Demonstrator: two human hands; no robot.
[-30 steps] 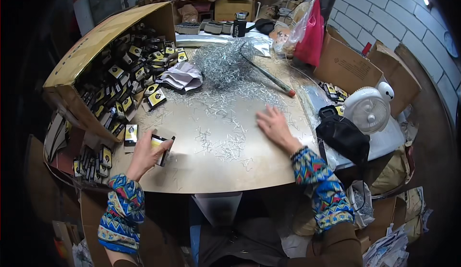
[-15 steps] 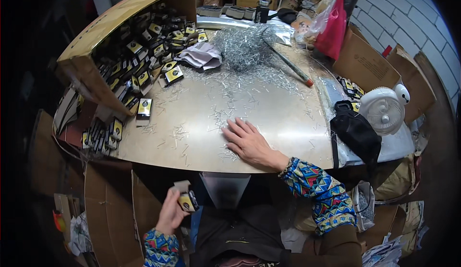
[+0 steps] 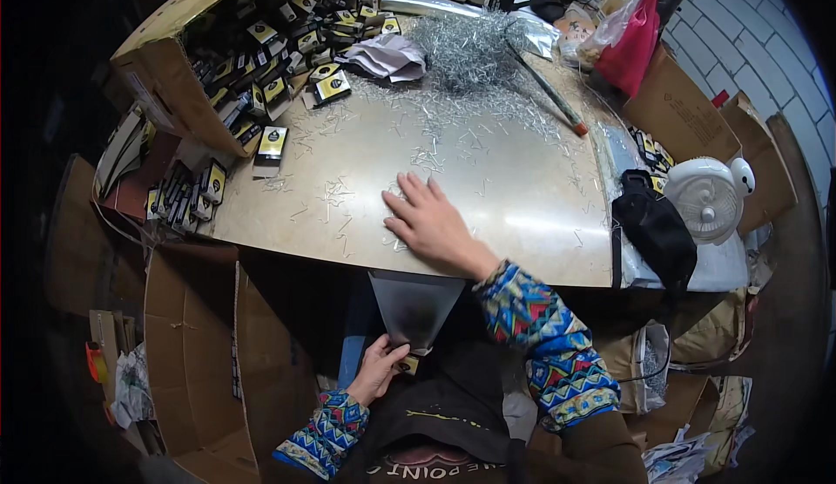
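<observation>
Low in front of my body, my left hand (image 3: pixel 376 372) grips a small black and yellow cardboard box (image 3: pixel 407 365). The box sits right under the lower end of a grey tapering chute (image 3: pixel 414 303), which hangs from the worktable's front edge. My right hand (image 3: pixel 428 224) lies palm down on the worktable (image 3: pixel 522 214) with its fingers apart, just behind the chute. Loose thin metal pins (image 3: pixel 335 198) are scattered around its fingers. Farther back rises a big heap of the same pins (image 3: pixel 466 53). What lies under my right palm is hidden.
A tipped carton (image 3: pixel 165 83) at the far left spills many small boxes (image 3: pixel 333 86). One box (image 3: pixel 272 146) stands alone nearby. A rod (image 3: pixel 549 92) leans in the heap. On the right are a white fan (image 3: pixel 704 201), a black bag (image 3: pixel 653 231) and cartons (image 3: pixel 684 105).
My left hand has brought the small box rightward to the chute's lower end. My right hand has slid a little left across the tabletop, and the whole view has shifted slightly.
</observation>
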